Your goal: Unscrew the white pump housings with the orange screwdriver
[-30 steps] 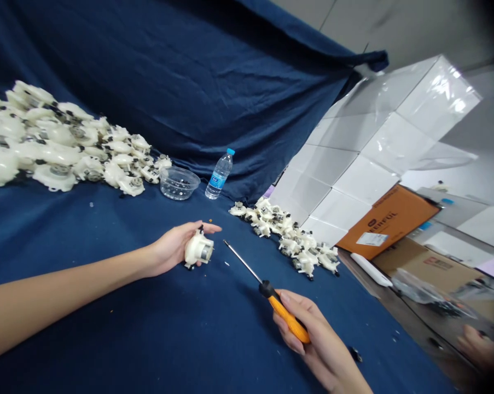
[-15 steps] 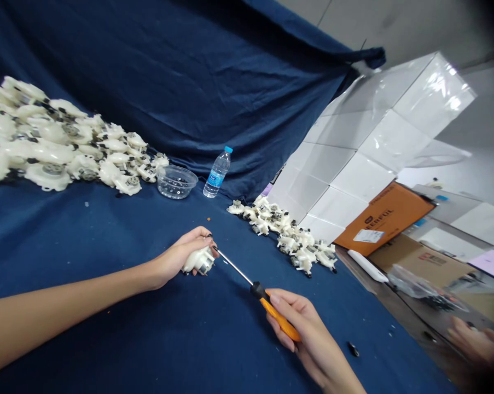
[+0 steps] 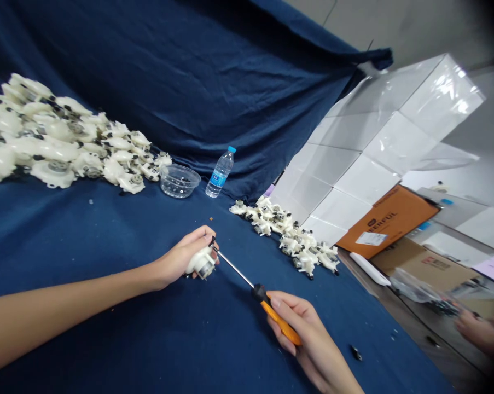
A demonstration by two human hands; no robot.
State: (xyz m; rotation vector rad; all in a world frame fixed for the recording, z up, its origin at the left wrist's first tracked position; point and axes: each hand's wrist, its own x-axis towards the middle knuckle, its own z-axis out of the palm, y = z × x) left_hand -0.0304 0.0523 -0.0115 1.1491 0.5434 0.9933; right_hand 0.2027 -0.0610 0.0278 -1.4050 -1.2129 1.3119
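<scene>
My left hand is closed around a cream plastic motor housing with a metal motor on its underside, held just over the blue cloth. A small black part sits at its top, beside my thumb. In my right hand is a screwdriver with an orange and black handle, fingers wrapped round the grip. Its steel shaft slants up and left, and the tip meets the housing near the black part. Exactly what the tip touches is too small to tell.
A large heap of similar housings lies at left, a smaller group at right. Between them stand a clear tub of small parts and a water bottle. White boxes are stacked behind. Another person's hand is far right.
The view has shifted slightly. The housing is tilted a little differently in my left hand, and the screwdriver stays against it. The other person's hand at far right has moved slightly.
</scene>
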